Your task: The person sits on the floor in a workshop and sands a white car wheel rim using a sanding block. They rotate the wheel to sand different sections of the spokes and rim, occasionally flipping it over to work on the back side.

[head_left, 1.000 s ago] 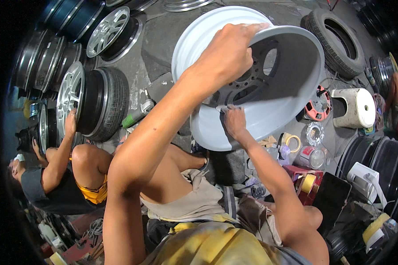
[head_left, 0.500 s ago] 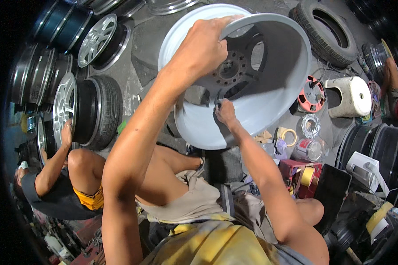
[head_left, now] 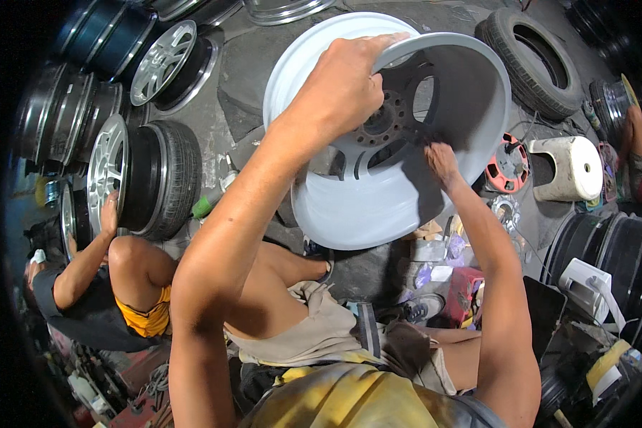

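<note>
A light grey wheel rim (head_left: 357, 221) stands tilted in front of me, its hollow barrel open toward me and its spokes and ring of bolt holes showing deep inside. My left hand (head_left: 346, 89) is closed over the rim's upper edge, thumb on the inner side. Inside the barrel, at the right, my right hand (head_left: 444, 164) is near the shaded inner wall and the spokes. Its fingers are curled together; whatever they hold is lost in the dark shadow.
A tyre (head_left: 531, 64) lies at the far right, near a white stool (head_left: 567, 169) and an orange-red reel (head_left: 508, 162). Silver wheels (head_left: 165, 64) and a mounted tyre (head_left: 171, 178) stand left, beside a seated co-worker (head_left: 96, 285). A red box (head_left: 464, 296) sits by my foot.
My right hand has moved rightward and slightly up inside the barrel, away from the lower spoke. My left hand keeps its grip on the edge. The whole view has shifted slightly.
</note>
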`<act>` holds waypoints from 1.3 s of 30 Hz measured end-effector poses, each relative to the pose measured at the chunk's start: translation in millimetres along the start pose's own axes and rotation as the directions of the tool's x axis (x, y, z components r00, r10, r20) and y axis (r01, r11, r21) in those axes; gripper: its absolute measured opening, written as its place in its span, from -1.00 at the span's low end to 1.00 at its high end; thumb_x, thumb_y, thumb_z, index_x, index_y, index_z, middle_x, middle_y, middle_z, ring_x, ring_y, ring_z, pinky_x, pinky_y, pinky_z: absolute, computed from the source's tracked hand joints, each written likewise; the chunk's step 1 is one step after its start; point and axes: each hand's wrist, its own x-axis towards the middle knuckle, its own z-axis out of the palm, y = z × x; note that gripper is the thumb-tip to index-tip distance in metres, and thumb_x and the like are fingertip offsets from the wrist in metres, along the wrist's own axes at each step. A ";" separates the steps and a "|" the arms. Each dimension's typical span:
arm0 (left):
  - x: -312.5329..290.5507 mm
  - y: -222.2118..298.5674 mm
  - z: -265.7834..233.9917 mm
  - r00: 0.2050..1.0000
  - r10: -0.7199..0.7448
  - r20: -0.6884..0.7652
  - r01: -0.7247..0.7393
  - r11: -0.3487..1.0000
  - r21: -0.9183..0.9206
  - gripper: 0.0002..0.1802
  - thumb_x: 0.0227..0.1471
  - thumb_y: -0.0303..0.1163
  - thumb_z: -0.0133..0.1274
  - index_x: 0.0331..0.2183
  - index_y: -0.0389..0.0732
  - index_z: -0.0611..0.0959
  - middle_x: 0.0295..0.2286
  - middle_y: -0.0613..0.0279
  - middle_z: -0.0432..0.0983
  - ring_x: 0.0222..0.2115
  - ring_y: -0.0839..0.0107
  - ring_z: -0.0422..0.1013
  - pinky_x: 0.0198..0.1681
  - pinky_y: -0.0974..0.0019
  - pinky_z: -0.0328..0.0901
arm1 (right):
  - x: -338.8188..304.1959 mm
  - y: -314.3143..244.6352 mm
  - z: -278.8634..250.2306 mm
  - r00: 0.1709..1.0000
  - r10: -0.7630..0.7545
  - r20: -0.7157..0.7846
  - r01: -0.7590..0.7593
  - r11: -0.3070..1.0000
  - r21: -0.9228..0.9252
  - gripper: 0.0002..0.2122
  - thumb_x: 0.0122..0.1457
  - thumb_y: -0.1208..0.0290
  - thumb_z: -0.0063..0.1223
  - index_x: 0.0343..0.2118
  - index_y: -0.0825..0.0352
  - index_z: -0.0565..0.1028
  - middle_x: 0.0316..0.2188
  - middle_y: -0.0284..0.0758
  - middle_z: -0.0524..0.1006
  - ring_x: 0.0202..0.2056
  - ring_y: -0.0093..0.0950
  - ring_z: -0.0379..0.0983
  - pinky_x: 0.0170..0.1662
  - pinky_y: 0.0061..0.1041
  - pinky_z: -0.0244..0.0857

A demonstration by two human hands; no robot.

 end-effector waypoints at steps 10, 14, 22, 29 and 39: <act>5.8 11.0 -2.3 0.999 0.030 0.014 -0.031 0.997 0.069 -0.41 -0.13 -0.71 0.00 0.03 -0.31 0.57 -0.14 -0.25 0.55 -0.10 -0.15 0.48 0.07 0.06 0.35 | 34.9 2.5 44.7 0.868 0.002 -0.497 -0.061 0.993 -0.103 -0.85 0.19 0.40 -0.03 -0.35 0.20 0.61 -0.43 -0.26 0.66 -0.35 -0.36 0.63 -0.36 -0.40 0.50; 1.3 1.8 -0.6 1.000 -0.021 0.018 0.021 1.000 0.004 -0.41 -0.13 -0.71 0.00 0.04 -0.30 0.57 -0.14 -0.24 0.55 -0.09 -0.15 0.47 0.08 0.07 0.35 | 31.3 -8.8 18.8 0.975 0.047 -0.218 -0.062 0.996 -0.064 -0.78 0.10 0.41 0.04 -0.18 0.29 0.54 -0.21 -0.21 0.58 -0.25 -0.29 0.58 -0.25 -0.31 0.48; 1.5 2.1 1.2 1.000 0.008 -0.003 -0.009 1.000 -0.007 -0.41 -0.13 -0.70 0.01 0.03 -0.27 0.58 -0.17 -0.26 0.56 -0.12 -0.16 0.48 0.02 0.06 0.38 | 42.5 -23.5 16.8 0.944 0.047 -0.328 -0.079 0.993 -0.085 -0.67 0.14 0.39 0.04 -0.01 0.29 0.50 -0.05 -0.14 0.53 -0.03 -0.24 0.50 -0.04 -0.31 0.44; 4.9 -2.7 4.3 0.999 0.037 -0.019 -0.038 0.999 -0.032 -0.44 -0.12 -0.69 0.00 0.01 -0.26 0.60 -0.21 -0.25 0.57 -0.17 -0.14 0.51 -0.01 0.05 0.39 | 44.3 -31.2 -3.9 0.963 0.065 -0.263 -0.098 0.988 -0.115 -0.71 0.15 0.39 0.03 -0.06 0.29 0.53 -0.07 -0.15 0.56 -0.04 -0.22 0.54 -0.07 -0.28 0.46; 0.2 -4.2 2.2 0.999 0.030 -0.017 -0.030 1.000 -0.005 -0.39 -0.13 -0.69 -0.04 0.05 -0.28 0.57 -0.14 -0.20 0.58 -0.12 -0.04 0.53 0.03 0.16 0.38 | -33.2 42.9 -28.7 0.858 -0.395 -0.329 0.346 0.917 -0.199 -0.84 0.09 0.32 0.07 -0.44 0.30 0.58 -0.47 -0.14 0.59 -0.38 -0.17 0.57 -0.28 -0.26 0.45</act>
